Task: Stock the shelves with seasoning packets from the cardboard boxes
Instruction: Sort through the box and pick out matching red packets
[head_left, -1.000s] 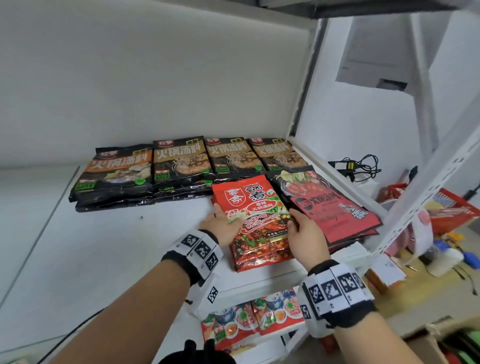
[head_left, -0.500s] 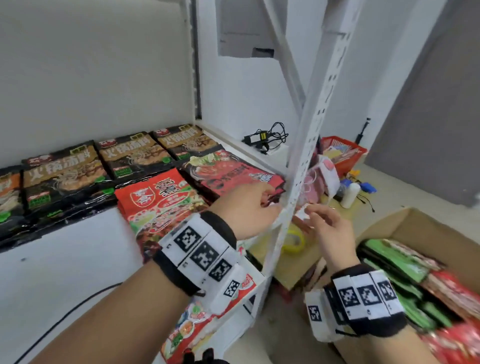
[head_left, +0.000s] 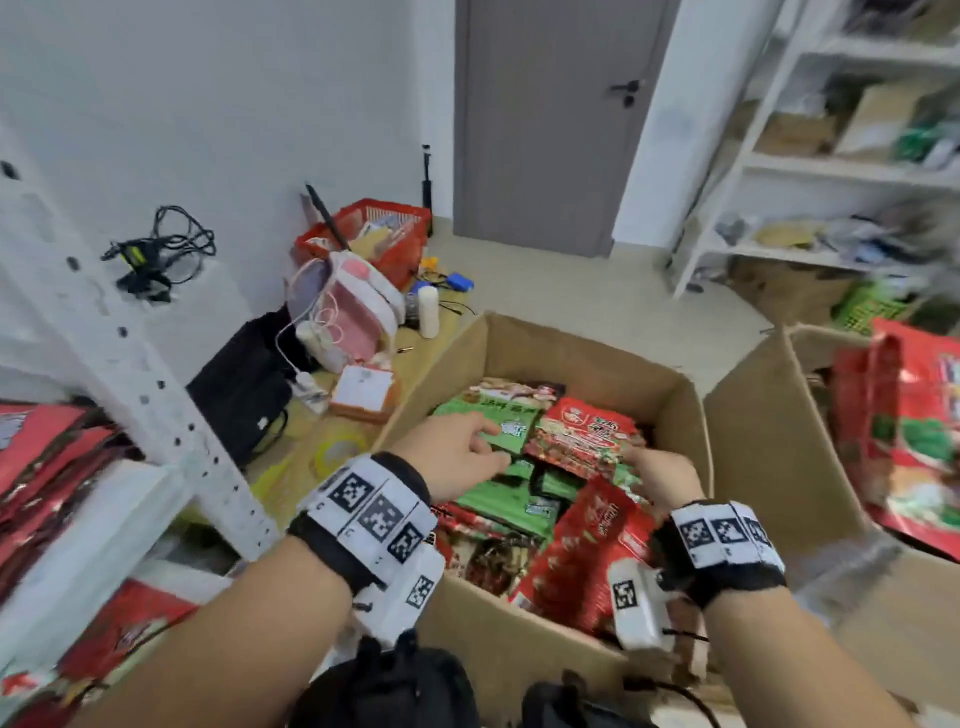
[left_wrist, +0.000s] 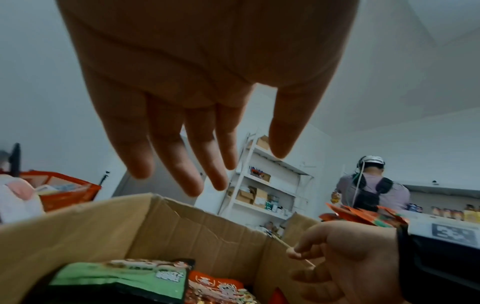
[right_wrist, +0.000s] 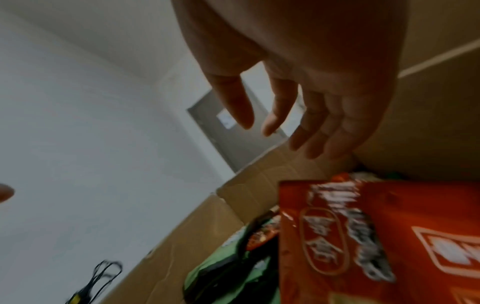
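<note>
Reaching into the near cardboard box (head_left: 519, 639), both hands hover over the packets w/ nothing held. Left hand (head_left: 453, 457) is over the green packets (head_left: 506, 499), fingers loosely spread; the left-wrist view shows them straight & apart, empty. Right hand (head_left: 662, 475) sits near the box's right wall, just beside a red packet (head_left: 589, 431); the right-wrist view shows its fingers relaxed & open, gripping nothing.

Packets lie in a loose heap, some flat, some tilted on edge, e.g. a tall red one (head_left: 587, 551) at the near right. Prob. light, floppy, glossy film, so likely slippery; best pinched flat across a short sealed edge or clamped between both palms as a small stack, not by a corner.

Room: box is open-topped, flaps out, so a straight lift looks free. A second box (head_left: 769, 426) stands to the right. Shelf upright (head_left: 156, 395) stands left, between box & shelves (head_left: 78, 535); swing packets around it. Floor clutter far left: red basket (head_left: 384, 228), black bag (head_left: 244, 384).
</note>
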